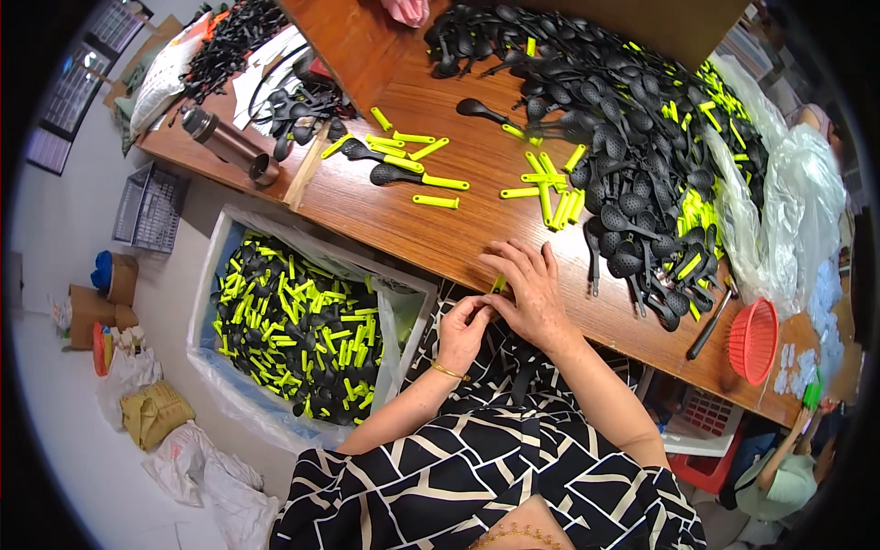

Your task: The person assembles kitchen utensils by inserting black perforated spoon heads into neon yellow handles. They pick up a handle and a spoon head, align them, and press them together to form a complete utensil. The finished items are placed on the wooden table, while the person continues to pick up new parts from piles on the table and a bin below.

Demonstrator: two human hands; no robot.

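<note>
At the table's front edge, my two hands meet over a small yellow-green handle (pixel 499 283), mostly covered by fingers. My left hand (pixel 466 335) is closed in a pinch at its lower end. Bent over it from the right, my right hand (pixel 532 298) grips it low down, its other fingers stretched forward. Whether a black part is joined to it is hidden. Just beyond my hands lies a small group of loose yellow-green handles (pixel 547 188). Farther left are several handles and a black spoon with a yellow-green handle (pixel 397 173).
A big heap of black slotted spoons (pixel 632 137) covers the table's right side. A lined crate (pixel 213 302) of green-handled spoons stands left, below the table. A hammer (pixel 710 325) and red basket (pixel 753 341) lie right; a brown flask (pixel 229 147) lies far left.
</note>
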